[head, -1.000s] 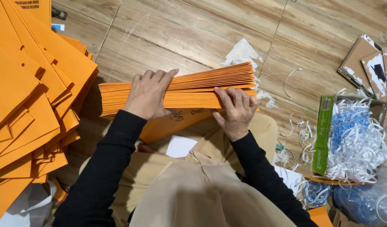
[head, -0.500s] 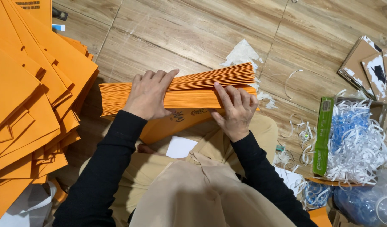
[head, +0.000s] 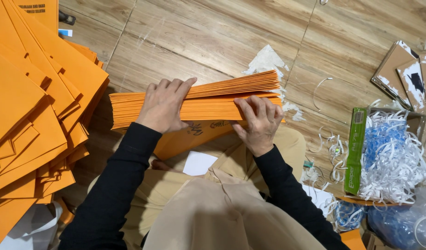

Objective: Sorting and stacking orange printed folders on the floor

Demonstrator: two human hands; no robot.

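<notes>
I note long black sleeves to both wrists, bare left hand [head: 164,104] at 11 o'clock, right hand [head: 259,121] at 1, beige garment below.

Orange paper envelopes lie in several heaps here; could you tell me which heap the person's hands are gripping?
The neat edge-on stack of orange envelopes over the lap, under left hand and right hand; the sprawling loose orange pile lies untouched.
</notes>
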